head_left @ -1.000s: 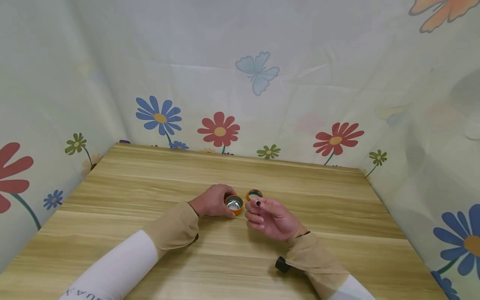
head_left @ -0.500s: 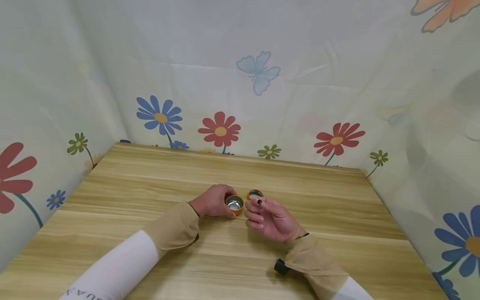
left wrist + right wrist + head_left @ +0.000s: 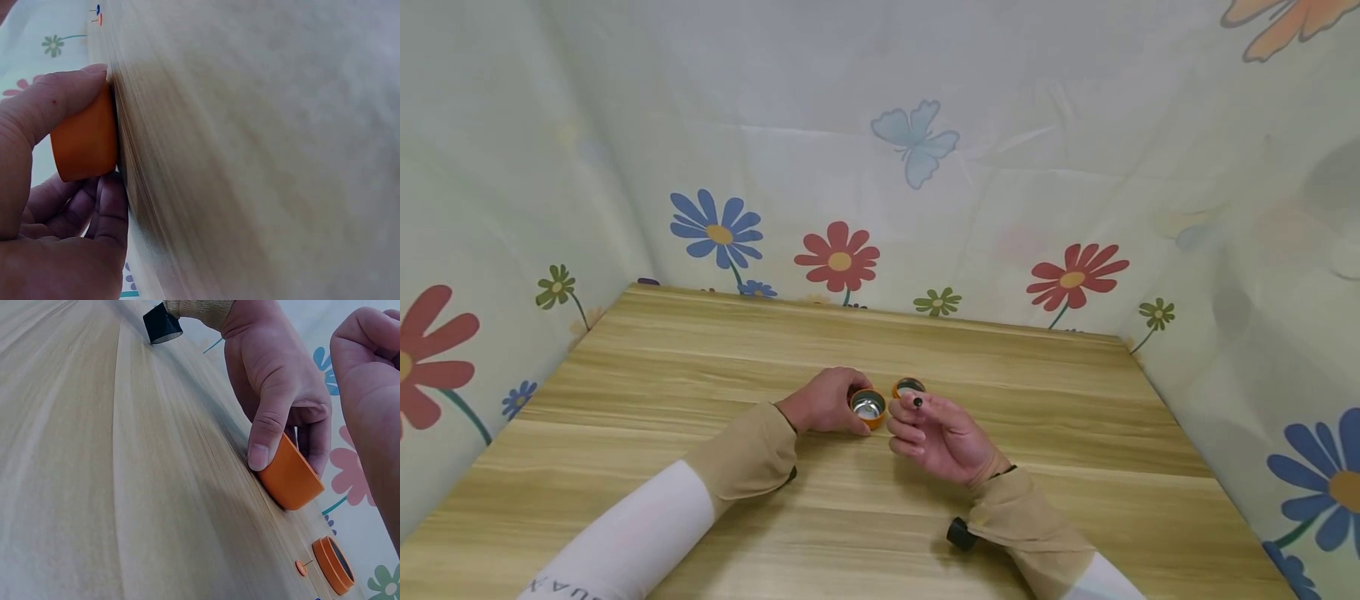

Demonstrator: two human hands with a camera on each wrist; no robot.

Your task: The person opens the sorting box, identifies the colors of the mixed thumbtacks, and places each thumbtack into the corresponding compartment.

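My left hand (image 3: 831, 402) grips an orange round tin (image 3: 869, 419) standing on the table, thumb on the near side and fingers on the far side. The tin's open top shows a shiny silver inside. Close to its right, my right hand (image 3: 943, 437) is raised over the table. Thumb and index finger pinch a small black thumbtack (image 3: 917, 403), its round head facing up. Beyond that hand lies the tin's orange lid (image 3: 334, 565), inner side up. An orange thumbtack (image 3: 301, 568) lies beside the lid, and a blue thumbtack (image 3: 98, 9) is near it.
The wood-grain table (image 3: 760, 333) is bordered at the back and sides by a pale cloth (image 3: 775, 100) printed with flowers and butterflies. A black wrist device (image 3: 961, 534) sticks out from the right sleeve, low over the table.
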